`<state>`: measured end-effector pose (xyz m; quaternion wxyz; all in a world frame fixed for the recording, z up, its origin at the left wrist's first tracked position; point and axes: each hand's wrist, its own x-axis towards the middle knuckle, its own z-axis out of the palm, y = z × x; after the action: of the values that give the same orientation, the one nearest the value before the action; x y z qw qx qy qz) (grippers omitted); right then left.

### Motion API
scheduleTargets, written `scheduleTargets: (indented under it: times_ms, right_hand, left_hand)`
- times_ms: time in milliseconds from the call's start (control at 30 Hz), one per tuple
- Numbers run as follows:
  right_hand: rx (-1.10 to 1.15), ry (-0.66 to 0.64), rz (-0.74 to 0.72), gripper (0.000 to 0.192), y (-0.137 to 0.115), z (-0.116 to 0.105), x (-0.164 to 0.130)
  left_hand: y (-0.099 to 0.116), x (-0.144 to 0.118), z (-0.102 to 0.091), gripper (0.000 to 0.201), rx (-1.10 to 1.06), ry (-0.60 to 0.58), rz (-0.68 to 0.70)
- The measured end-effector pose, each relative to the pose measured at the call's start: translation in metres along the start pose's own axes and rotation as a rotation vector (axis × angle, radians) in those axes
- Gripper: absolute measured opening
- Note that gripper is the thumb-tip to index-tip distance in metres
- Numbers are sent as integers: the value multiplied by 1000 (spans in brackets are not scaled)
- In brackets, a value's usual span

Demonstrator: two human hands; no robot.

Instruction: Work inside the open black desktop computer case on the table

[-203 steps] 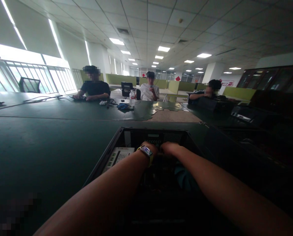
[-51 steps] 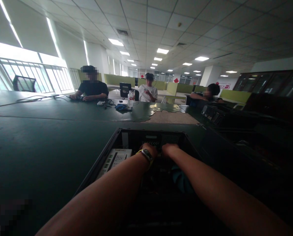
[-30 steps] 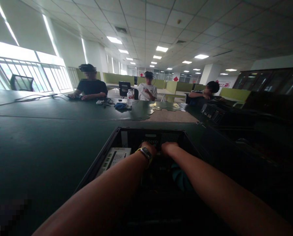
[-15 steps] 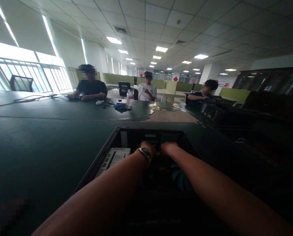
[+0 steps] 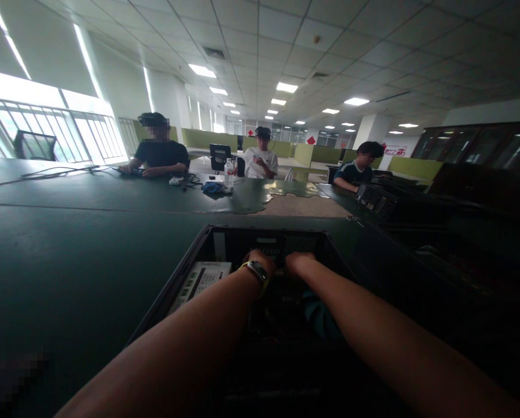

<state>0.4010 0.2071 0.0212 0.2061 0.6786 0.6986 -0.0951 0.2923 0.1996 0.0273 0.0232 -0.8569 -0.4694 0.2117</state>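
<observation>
An open black computer case (image 5: 190, 247) lies on the table in front of me, with both my hands inside its far end. My left hand (image 5: 261, 262), with a watch at the wrist, is closed near the far wall; its fingertips are hidden. Just right of it, my right hand (image 5: 300, 262) is curled shut too, below the mesh vent (image 5: 302, 242). What the fingers hold is too dark to make out. A labelled power supply (image 5: 205, 278) sits at the case's left side. Under my right forearm shows a teal fan (image 5: 319, 314).
The dark green tabletop (image 5: 89, 249) has a bare, torn patch (image 5: 303, 206) beyond the case. A bottle (image 5: 229, 171), blue bundle (image 5: 213, 188) and cables (image 5: 68, 172) lie farther off. More dark computer equipment (image 5: 379, 200) stands at right. Three people (image 5: 161, 154) sit across the table.
My hands stay at nearly the same place in the case, with the left shifted very slightly. The person at the right has lowered their hands and leans differently.
</observation>
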Motion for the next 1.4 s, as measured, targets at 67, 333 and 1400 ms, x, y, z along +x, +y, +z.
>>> scheduleTargets:
  times_ms: [67,333,1400]
  right_hand:
    - [-3,0,-2,42,0,0,0]
    - [-5,11,2,42,0,1,1]
    - [-1,8,5,44,1,1,2]
  left_hand:
    - [0,1,0,27,-4,3,-6]
    - [0,3,1,29,23,-3,20]
    - [1,-3,-2,32,9,-20,40]
